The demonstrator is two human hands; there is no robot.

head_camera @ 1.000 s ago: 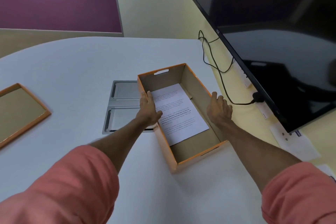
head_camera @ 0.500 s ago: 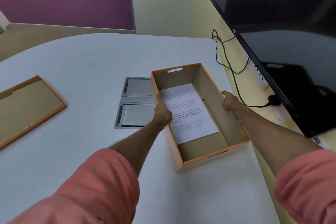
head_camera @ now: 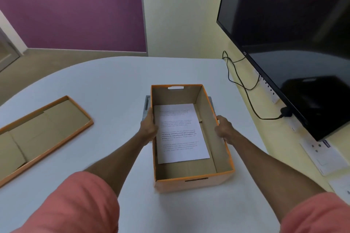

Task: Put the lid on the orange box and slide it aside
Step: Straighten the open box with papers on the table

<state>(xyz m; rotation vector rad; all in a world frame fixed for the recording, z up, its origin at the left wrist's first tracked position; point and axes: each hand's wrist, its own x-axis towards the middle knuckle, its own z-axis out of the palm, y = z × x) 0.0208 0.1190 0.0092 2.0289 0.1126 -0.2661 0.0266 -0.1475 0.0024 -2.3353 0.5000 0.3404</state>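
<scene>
Left hand [head_camera: 149,128] clamped on the left wall of the orange box [head_camera: 193,183], thumb over the rim. Right hand [head_camera: 224,130] gripping the opposite wall, fingers wrapped outside. Between the hands, open box standing on the white table [head_camera: 106,89] with a printed sheet [head_camera: 180,132] flat on its floor. Just beyond the left hand, grey hatch [head_camera: 146,105] peeking from under the box. Well off to the left of the left hand, lid [head_camera: 45,125] lying inside-up. Right of the right hand, black cable [head_camera: 244,89] and dark screen [head_camera: 295,34].
</scene>
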